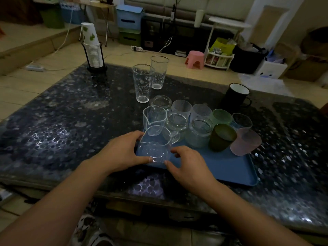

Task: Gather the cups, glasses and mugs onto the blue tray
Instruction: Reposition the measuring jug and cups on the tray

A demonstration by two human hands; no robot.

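Note:
A blue tray point(221, 167) lies on the dark table and carries several clear glasses, jars and coloured cups. At its near-left corner stands a clear glass pitcher with a handle point(156, 141). My left hand point(124, 151) grips its left side, thumb and fingers curled round the base. My right hand point(186, 164) sits just right of it, fingertips close to its base, fingers loosely bent. A second clear pitcher point(154, 116) stands behind it. Two tall patterned glasses point(142, 83) point(158, 71) stand on the table beyond the tray. A black mug point(237, 96) stands at the far right.
A stack of paper cups in a black holder point(93, 50) stands at the table's far-left corner. The dark patterned table point(62, 121) reaches left and right of the tray. A pink stool point(195, 59), boxes and cables lie on the floor behind.

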